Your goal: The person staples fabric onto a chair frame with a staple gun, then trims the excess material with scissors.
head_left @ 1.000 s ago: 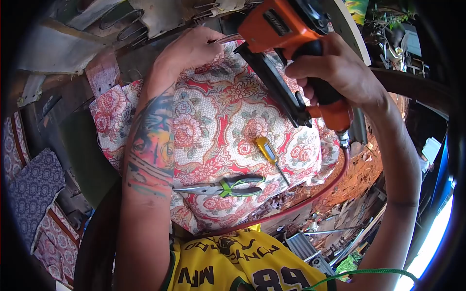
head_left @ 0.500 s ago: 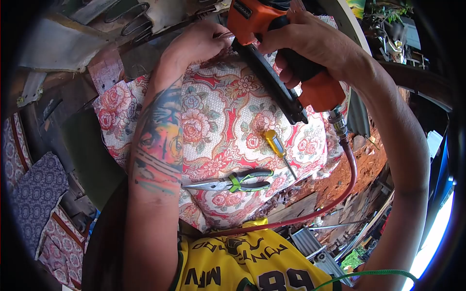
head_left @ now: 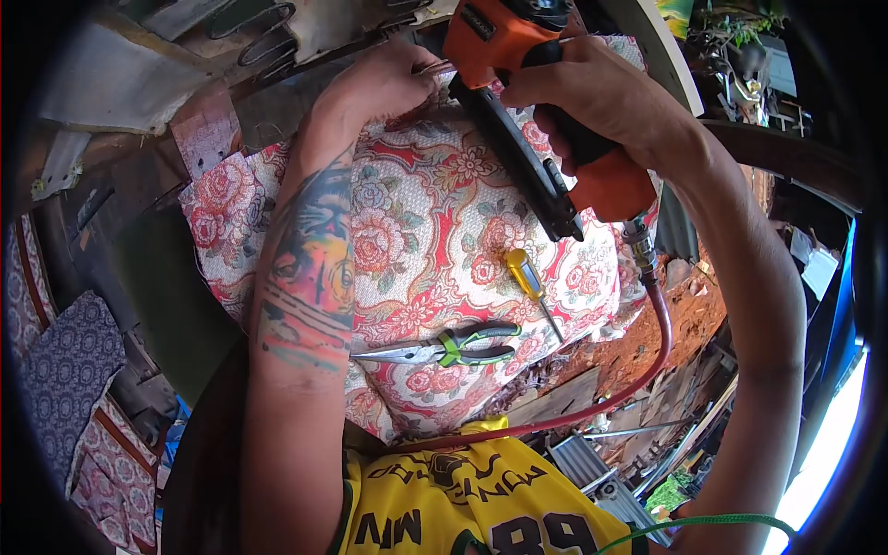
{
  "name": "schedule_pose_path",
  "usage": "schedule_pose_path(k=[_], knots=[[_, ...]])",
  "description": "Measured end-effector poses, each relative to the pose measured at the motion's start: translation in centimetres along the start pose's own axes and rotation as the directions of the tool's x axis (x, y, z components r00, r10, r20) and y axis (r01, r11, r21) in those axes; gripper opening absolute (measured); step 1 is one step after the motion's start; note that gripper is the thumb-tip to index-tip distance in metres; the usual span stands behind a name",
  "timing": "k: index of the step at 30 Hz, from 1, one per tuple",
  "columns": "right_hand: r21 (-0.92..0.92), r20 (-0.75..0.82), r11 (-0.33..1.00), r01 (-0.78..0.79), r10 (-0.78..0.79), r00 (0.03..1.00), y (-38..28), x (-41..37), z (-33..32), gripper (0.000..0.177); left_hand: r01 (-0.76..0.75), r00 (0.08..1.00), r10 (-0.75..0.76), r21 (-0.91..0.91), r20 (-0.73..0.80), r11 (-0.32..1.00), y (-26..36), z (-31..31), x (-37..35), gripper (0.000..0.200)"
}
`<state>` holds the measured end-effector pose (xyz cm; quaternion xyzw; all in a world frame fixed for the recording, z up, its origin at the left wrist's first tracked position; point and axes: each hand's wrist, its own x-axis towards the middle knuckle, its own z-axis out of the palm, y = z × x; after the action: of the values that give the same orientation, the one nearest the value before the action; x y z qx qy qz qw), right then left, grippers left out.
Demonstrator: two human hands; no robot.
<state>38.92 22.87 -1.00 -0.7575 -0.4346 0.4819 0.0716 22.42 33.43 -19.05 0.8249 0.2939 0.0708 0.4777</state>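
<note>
My right hand is wrapped round the black grip of an orange pneumatic stapler, held over the floral fabric. The stapler's nose is close to the fabric's far edge, by my left hand. My left hand is closed at that far edge, pinching the floral fabric; its fingertips are partly hidden. Long-nose pliers with green and black handles lie on the near part of the fabric. A yellow-handled screwdriver rests to their right, its shaft pointing towards me.
A red air hose runs from the stapler's base and curves back across my front. Metal springs and worn padding lie at the far left. A blue patterned cloth hangs at the left. Wood scraps lie on the ground at the right.
My right hand and the stapler have shifted slightly right and towards me. My left hand stays at the fabric's far edge. The pliers and screwdriver lie as before.
</note>
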Motion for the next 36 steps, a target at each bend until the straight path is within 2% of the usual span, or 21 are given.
schedule_pose_path(k=[3, 5, 8, 12, 14, 15, 17, 18, 20, 26, 36], knots=[[0.073, -0.028, 0.997, -0.013, 0.015, 1.0, 0.3, -1.4, -0.6, 0.028, 0.045, 0.999, -0.045, -0.061, 0.001, 0.997, -0.6, 1.1, 0.4, 0.033], [0.058, -0.066, 0.998, -0.001, 0.005, 0.998, 0.9, -2.0, -0.9, 0.025, -0.005, 0.996, 0.003, -0.032, -0.09, 0.999, -0.8, 1.8, 0.3, 0.037], [0.038, -0.066, 0.999, 0.02, -0.018, 0.998, 1.5, -2.6, -1.2, 0.026, 0.078, 0.997, -0.08, -0.097, -0.015, 0.992, -0.3, 1.0, 0.2, 0.037], [0.078, -0.044, 0.997, 0.008, -0.005, 0.999, 1.9, -2.9, -1.4, 0.026, 0.076, 0.995, -0.086, -0.178, -0.049, 0.981, -0.5, 0.6, 0.0, 0.038], [0.054, -0.059, 0.999, 0.0, 0.003, 0.998, 1.8, -2.7, -1.3, 0.026, 0.076, 0.946, -0.155, -0.269, -0.285, 0.96, 0.3, 1.0, -0.4, 0.037], [0.054, -0.06, 0.999, -0.001, 0.004, 0.998, 1.8, -2.5, -1.2, 0.026, 0.075, 0.946, -0.154, -0.27, -0.284, 0.96, -0.5, 1.6, -0.1, 0.037], [0.081, -0.024, 0.996, 0.031, -0.029, 0.999, 1.8, -1.9, -1.1, 0.026, -0.015, 0.947, -0.058, -0.225, -0.315, 0.974, -2.6, 3.1, 0.7, 0.034], [0.08, -0.025, 0.996, 0.029, -0.027, 0.999, 1.7, -1.7, -1.0, 0.026, -0.017, 0.947, -0.057, -0.227, -0.315, 0.974, -1.9, 2.4, 0.6, 0.034], [0.115, -0.003, 0.992, 0.055, -0.055, 0.998, 1.6, -1.1, -0.6, 0.027, 0.061, 0.998, -0.058, -0.111, 0.034, 0.992, -0.1, 0.3, 0.1, 0.031], [0.068, -0.021, 0.997, 0.027, -0.025, 0.999, 0.3, -0.2, 0.6, 0.028, 0.03, 0.998, -0.037, -0.119, -0.054, 0.992, 0.1, 0.5, -0.2, 0.028], [0.025, -0.041, 0.999, -0.03, 0.031, 0.999, -0.2, -0.4, 1.3, 0.029, 0.028, 0.999, -0.03, -0.064, -0.031, 0.998, -0.1, 0.4, 0.1, 0.027]])
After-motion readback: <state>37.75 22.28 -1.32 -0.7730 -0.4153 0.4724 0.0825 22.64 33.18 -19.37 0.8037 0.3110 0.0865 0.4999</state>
